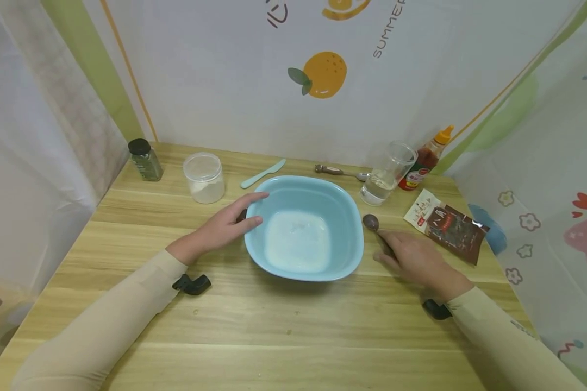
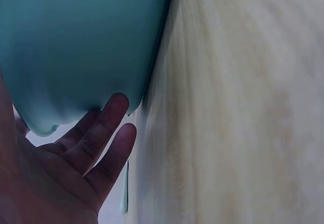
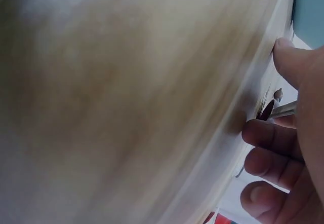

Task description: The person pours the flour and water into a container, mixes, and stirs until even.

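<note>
In the head view a light blue plastic basin (image 1: 303,274) with white stuff on its bottom stands mid-table. My left hand (image 1: 220,225) holds its left rim, thumb over the edge; in the left wrist view the fingers (image 2: 96,138) lie against the outer wall. To the basin's right, my right hand (image 1: 416,258) is over the handle of a dark measuring spoon (image 1: 370,221). In the right wrist view the spoon's handle (image 3: 284,110) runs between the thumb and loosely bent fingers, with the thumb apart from it.
Along the back stand a green spice jar (image 1: 147,163), a clear tub of white powder (image 1: 204,182), a pale green knife (image 1: 263,174), another spoon (image 1: 342,171), a glass of clear liquid (image 1: 383,182) and a red sauce bottle (image 1: 423,163). A brown packet (image 1: 450,228) lies at right.
</note>
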`<control>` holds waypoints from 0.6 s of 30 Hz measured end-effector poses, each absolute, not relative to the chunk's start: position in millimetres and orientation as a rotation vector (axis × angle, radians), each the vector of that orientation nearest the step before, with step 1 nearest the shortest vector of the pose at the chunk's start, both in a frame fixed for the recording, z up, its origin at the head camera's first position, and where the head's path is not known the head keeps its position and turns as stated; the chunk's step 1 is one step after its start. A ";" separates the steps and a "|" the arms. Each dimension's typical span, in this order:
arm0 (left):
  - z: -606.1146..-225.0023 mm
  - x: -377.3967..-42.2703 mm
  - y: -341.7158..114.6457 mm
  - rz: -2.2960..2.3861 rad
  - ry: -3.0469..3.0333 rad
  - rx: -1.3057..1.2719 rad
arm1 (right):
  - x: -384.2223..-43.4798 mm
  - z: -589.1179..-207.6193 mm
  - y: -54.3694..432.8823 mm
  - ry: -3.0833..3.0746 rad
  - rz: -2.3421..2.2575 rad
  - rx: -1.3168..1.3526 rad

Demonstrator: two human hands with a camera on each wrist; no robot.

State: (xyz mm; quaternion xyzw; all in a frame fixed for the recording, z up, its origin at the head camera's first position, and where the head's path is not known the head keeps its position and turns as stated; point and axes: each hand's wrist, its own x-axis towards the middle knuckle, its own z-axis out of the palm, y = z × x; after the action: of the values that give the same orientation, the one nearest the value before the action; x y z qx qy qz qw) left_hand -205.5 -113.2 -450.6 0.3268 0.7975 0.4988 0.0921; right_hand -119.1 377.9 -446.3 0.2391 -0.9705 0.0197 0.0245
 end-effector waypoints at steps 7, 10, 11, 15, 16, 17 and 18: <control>-451.9 -205.5 -112.9 1.481 2.379 0.974 | -119.4 -447.1 378.0 -3.020 0.065 0.737; -451.6 -205.3 -113.1 1.482 2.379 0.972 | -121.3 -444.4 376.9 -3.054 0.104 0.723; -451.5 -205.3 -113.4 1.480 2.380 0.971 | -122.3 -442.3 376.1 -3.066 0.123 0.711; -451.1 -206.0 -116.1 1.473 2.382 0.958 | -128.0 -429.9 369.9 -3.062 0.149 0.660; -450.7 -206.3 -117.3 1.472 2.388 0.953 | -130.1 -426.1 367.3 -3.041 0.147 0.648; -450.0 -206.6 -118.8 1.475 2.391 0.947 | -132.5 -422.7 364.5 -3.015 0.136 0.641; -448.8 -206.9 -120.4 1.483 2.393 0.939 | -135.2 -419.3 361.3 -2.987 0.136 0.634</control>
State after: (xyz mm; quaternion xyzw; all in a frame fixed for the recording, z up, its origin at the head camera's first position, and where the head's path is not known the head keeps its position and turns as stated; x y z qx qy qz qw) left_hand -206.9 -120.4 -448.8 0.3153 0.8032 0.4978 0.0869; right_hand -135.2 361.3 -419.3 0.2071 -0.9764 0.0444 0.0424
